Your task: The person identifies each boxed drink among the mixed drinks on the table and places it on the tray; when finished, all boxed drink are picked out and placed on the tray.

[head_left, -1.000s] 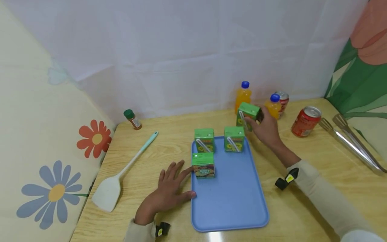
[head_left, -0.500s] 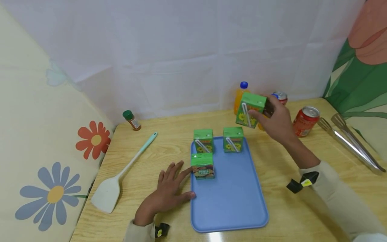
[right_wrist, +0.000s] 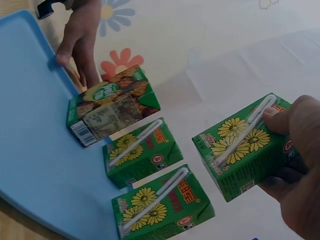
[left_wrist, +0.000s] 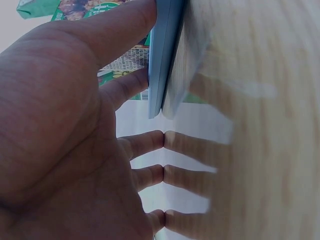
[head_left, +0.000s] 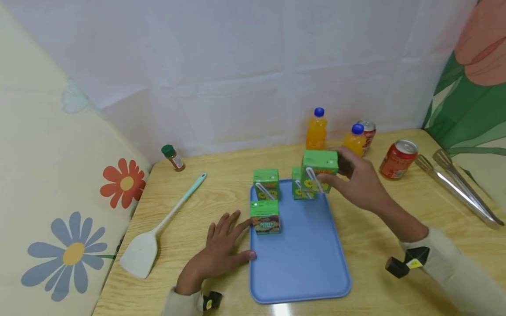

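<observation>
My right hand (head_left: 361, 182) grips a green drink carton (head_left: 319, 169) with a white straw on its face, held above the far right corner of the blue tray (head_left: 304, 263). In the right wrist view the thumb presses the front of this carton (right_wrist: 240, 145). Partly hidden behind it in the head view, another drink carton (head_left: 298, 188) stands on the tray. A matching drink carton (head_left: 266, 182) is at the far left corner, with a green and brown box (head_left: 265, 217) in front of it. My left hand (head_left: 217, 252) lies with spread fingers, thumb and index fingertip touching the tray's left edge.
Two orange juice bottles (head_left: 316, 131) and two red cans (head_left: 399, 159) stand at the back right, beside metal tongs (head_left: 460, 188). To the left lie a white spatula (head_left: 144, 250) and a small green-capped jar (head_left: 173, 157). A white cloth (head_left: 221, 87) hangs behind the table.
My right hand has lifted the drink carton from beside the juice bottles, then brought it forward and down over the tray's far right corner. My left hand has stayed put.
</observation>
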A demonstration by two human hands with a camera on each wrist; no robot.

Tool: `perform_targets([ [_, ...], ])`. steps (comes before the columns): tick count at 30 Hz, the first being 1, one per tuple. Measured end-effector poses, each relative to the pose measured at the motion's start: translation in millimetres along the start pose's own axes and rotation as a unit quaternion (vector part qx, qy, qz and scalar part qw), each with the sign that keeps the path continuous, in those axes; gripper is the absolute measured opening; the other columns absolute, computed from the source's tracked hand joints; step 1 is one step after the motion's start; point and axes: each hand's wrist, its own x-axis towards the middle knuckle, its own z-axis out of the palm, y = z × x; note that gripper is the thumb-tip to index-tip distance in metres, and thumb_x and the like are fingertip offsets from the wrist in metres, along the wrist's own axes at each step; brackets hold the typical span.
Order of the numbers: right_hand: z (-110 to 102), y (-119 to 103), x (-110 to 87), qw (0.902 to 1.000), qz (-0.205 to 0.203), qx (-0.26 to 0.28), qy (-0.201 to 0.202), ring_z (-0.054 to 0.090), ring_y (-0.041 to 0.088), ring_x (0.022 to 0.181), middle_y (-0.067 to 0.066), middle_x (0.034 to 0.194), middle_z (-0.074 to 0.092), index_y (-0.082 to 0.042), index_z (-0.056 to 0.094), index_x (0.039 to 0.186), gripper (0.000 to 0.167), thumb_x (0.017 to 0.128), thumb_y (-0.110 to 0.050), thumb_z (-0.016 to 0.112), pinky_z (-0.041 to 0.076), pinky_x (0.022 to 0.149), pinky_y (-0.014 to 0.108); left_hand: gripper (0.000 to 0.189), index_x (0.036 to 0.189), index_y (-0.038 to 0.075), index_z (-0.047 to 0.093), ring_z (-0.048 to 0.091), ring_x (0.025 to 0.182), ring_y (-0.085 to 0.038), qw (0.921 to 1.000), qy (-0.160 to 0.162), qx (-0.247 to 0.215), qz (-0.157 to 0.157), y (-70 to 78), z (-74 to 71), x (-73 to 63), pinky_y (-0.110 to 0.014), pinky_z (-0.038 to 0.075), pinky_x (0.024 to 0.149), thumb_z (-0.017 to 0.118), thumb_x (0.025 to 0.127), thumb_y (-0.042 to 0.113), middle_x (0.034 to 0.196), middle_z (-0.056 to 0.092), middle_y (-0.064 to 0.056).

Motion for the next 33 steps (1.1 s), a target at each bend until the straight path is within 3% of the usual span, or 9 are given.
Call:
perform_targets([
  [8,16.1,15.6,-17.7,0.9990,-0.002,0.008,-0.043,0.066,0.016,0.099,0.001,0.113,0.066,-0.012,0.056,0.133,0.049,0.090,-0.016,0.078,0.056,0.087,0.028,0.080,0.159,0.028,0.030,-0.004,0.151,-0.044,1.0000,0.002,0.000,0.002,-1.0,-1.0,0.2,-0.071,-0.005,0.111,0.065,0.093,0.055,0.166,0.009,-0.019],
  [19,40.5,37.7,-34.4,0.9935,0.057,0.040,-0.090,0.064,0.019,0.107,0.002,0.123,0.064,-0.017,0.056,0.131,0.048,0.090,-0.029,0.078,0.055,0.091,0.033,0.081,0.160,0.029,0.029,-0.005,0.151,-0.043,0.9999,-0.002,-0.011,-0.004,-3.7,0.0,0.3,-0.070,-0.006,0.111,0.065,0.093,0.057,0.167,0.007,-0.018],
  [27,55.0,51.8,-42.6,0.9903,0.058,0.044,-0.118,0.064,0.019,0.111,0.001,0.121,0.065,-0.017,0.056,0.129,0.048,0.089,-0.029,0.078,0.053,0.094,0.035,0.081,0.160,0.028,0.029,-0.005,0.151,-0.043,0.9999,-0.004,-0.011,0.001,-2.8,-1.4,1.7,-0.070,-0.006,0.111,0.065,0.093,0.056,0.166,0.007,-0.019],
  [33,58.6,53.0,-41.5,0.9844,0.066,0.058,-0.152,0.060,0.018,0.117,-0.001,0.127,0.061,-0.024,0.051,0.133,0.049,0.092,-0.032,0.075,0.049,0.100,0.038,0.079,0.159,0.027,0.031,-0.003,0.151,-0.045,1.0000,0.003,-0.004,-0.005,-3.0,-3.0,0.0,-0.071,-0.005,0.111,0.064,0.093,0.056,0.166,0.009,-0.019],
])
